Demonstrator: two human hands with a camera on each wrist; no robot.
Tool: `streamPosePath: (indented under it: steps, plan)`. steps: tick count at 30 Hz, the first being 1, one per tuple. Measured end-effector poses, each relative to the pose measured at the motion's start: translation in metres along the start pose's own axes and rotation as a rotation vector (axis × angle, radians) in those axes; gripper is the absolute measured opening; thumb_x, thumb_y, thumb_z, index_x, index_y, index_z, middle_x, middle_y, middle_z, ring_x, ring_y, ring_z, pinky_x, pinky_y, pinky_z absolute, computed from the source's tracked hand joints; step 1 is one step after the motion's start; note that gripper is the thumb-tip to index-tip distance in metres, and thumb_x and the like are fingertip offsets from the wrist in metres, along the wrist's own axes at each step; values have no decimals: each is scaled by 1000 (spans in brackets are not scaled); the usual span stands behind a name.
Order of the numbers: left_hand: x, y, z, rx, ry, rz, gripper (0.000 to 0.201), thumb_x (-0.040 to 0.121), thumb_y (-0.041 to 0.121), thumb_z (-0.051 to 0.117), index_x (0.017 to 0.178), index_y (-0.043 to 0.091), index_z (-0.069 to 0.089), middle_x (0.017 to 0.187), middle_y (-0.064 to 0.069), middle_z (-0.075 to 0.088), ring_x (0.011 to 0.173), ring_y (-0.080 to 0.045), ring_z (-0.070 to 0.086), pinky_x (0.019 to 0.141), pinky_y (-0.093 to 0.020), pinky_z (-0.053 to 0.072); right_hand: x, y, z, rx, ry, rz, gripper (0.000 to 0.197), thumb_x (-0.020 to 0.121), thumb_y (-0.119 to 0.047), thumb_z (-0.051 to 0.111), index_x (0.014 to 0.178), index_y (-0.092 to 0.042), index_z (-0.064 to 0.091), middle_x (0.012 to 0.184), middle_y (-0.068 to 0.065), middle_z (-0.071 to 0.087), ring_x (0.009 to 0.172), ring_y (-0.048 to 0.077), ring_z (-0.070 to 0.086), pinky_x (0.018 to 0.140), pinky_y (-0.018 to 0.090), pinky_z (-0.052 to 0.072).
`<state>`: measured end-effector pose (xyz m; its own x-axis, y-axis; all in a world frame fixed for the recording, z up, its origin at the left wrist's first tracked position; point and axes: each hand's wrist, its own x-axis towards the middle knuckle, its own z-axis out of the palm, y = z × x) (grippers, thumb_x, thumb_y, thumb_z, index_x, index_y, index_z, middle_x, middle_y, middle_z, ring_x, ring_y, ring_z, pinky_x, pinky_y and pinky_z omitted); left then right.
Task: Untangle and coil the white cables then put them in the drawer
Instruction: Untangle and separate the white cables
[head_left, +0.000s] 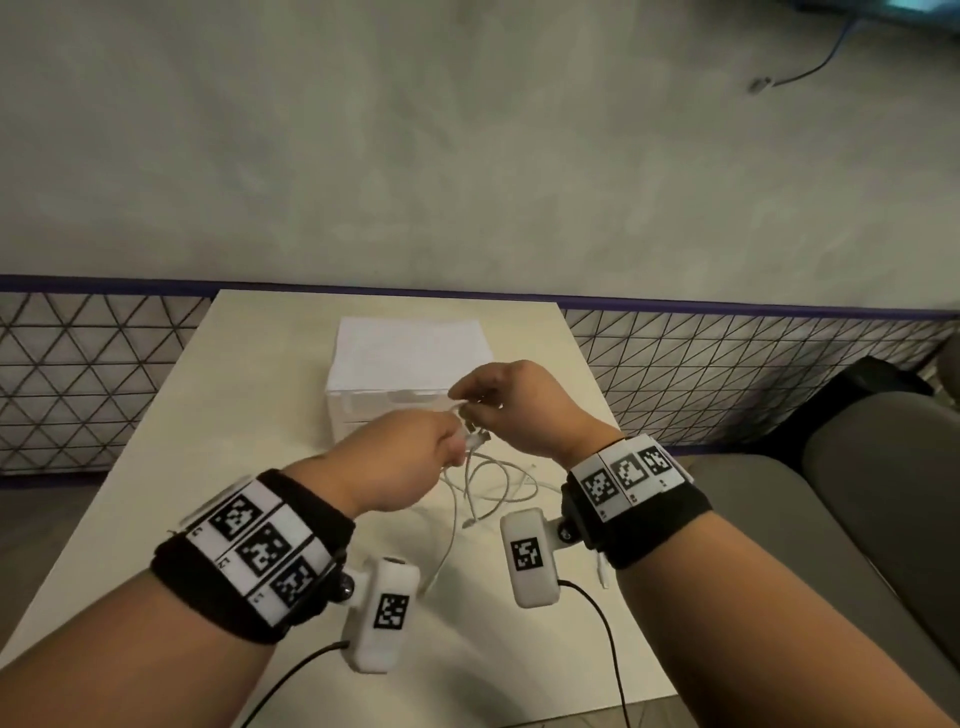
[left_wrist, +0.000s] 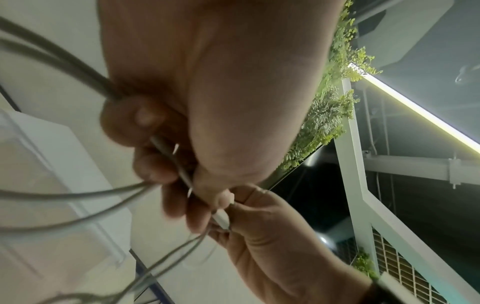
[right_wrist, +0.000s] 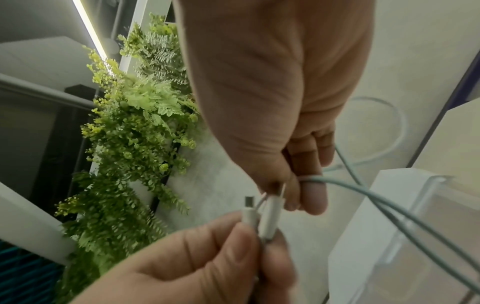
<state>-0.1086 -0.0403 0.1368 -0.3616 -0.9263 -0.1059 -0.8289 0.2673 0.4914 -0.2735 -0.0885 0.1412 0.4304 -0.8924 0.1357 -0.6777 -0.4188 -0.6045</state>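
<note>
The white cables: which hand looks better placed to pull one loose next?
Probably the right hand: it pinches one strand of the white cables, while the left hand grips both plugs, anchoring them.

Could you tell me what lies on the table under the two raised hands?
Loose loops of the white cables lie on the table; where they run beneath the left hand is hidden.
</note>
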Motion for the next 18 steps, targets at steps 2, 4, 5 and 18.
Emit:
streamPosePath:
  steps: [2, 4, 5, 18]
  plan:
    - [0, 1, -3, -32, 152, -17, 25, 97, 29, 39, 82, 31, 59, 100, 4, 62, 90, -19, 60, 79, -38, 49, -1, 1, -2, 0, 17, 4, 18, 83, -11, 61, 97, -18, 70, 76, -5, 70, 70, 12, 63, 70, 22, 51]
    - [-3, 6, -13, -84, 346, -16, 24, 97, 24, 39, 83, 29, 58, 100, 6, 58, 84, -18, 57, 69, -34, 45, -1, 6, -2, -86, -34, 27, 18, 84, -11, 57, 96, -18, 68, 73, -8, 64, 67, 13, 59, 66, 22, 47]
    - [-5, 8, -21, -114, 441, -23, 24, 97, 23, 39, 84, 28, 58, 100, 7, 55, 83, -18, 55, 67, -32, 42, -2, 10, -2, -117, -71, 51, 19, 85, -10, 56, 97, -18, 68, 77, -7, 63, 67, 12, 59, 65, 21, 45]
    - [-24, -14, -91, -242, 1038, -78, 29, 101, 28, 34, 91, 18, 60, 84, -2, 55, 72, -21, 48, 63, -29, 34, -24, 75, 34, -141, -135, 346, 27, 85, -13, 55, 108, -21, 67, 112, -3, 69, 92, 14, 61, 89, 24, 46]
